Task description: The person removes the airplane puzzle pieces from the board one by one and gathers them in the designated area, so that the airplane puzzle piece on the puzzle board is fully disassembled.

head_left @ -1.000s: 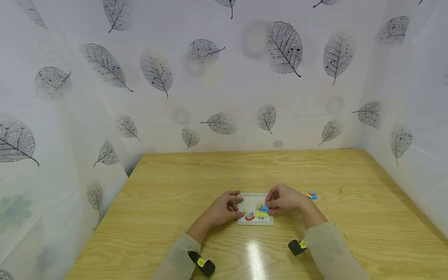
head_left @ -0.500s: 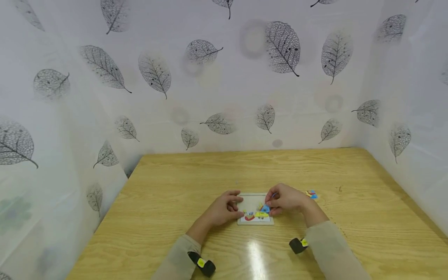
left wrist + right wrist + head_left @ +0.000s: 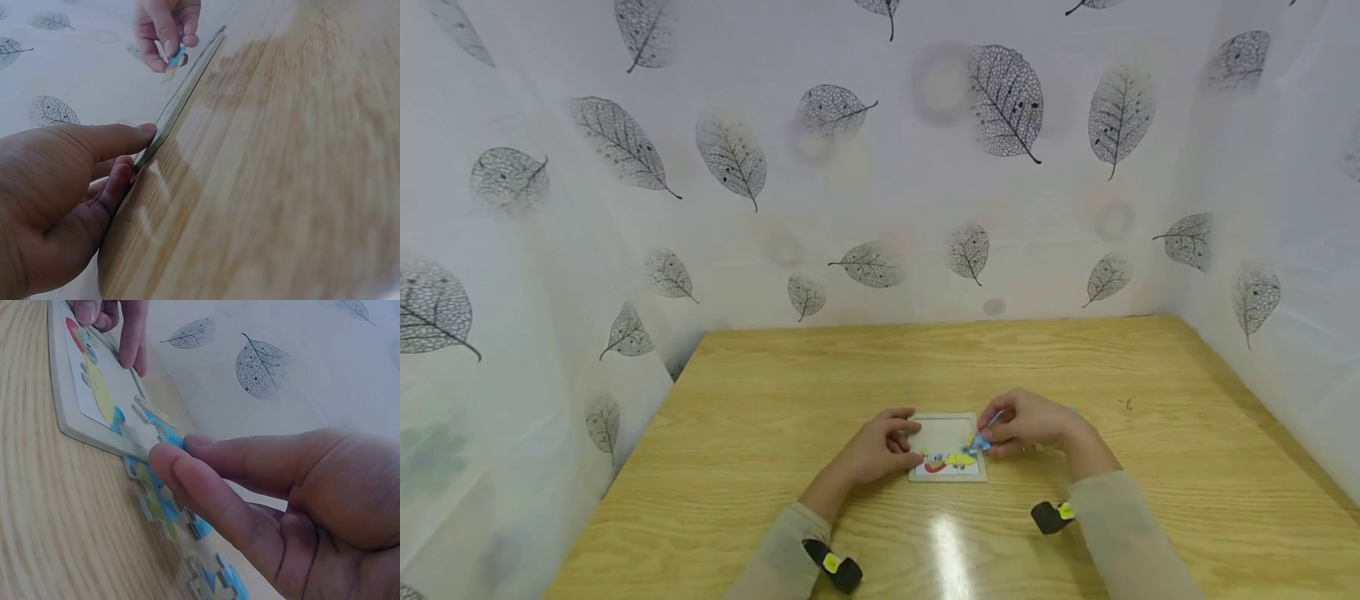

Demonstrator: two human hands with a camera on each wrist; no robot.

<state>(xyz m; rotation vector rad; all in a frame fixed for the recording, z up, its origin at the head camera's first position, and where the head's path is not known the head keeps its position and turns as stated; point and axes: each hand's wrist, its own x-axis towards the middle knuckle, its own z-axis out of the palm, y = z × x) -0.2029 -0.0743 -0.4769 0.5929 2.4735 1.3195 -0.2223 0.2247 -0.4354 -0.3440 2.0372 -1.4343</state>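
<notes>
A pale tray puzzle board (image 3: 949, 478) lies on the table with jigsaw pieces (image 3: 957, 460) fitted along its near side, showing a yellow and red picture. My left hand (image 3: 874, 447) rests at the board's left side, thumb and fingertips on its rim (image 3: 177, 107). Between thumb and fingers, my right hand (image 3: 1026, 419) pinches a blue jigsaw piece (image 3: 979, 442) over the board's right edge. In the right wrist view this piece (image 3: 155, 420) is tilted, its yellow and red print partly visible. The board's far part is bare.
Loose jigsaw pieces (image 3: 156, 497) lie on the wooden table (image 3: 820, 375) right of the board, mostly hidden by my right hand in the head view. More pieces (image 3: 215, 578) lie further right. A leaf-printed curtain (image 3: 880, 183) surrounds the table. Each wrist wears a black camera (image 3: 1052, 517).
My right hand has shifted right and slightly back, drawing the blue jigsaw piece away from the fitted pieces to the board's right edge. The left hand stays in place.
</notes>
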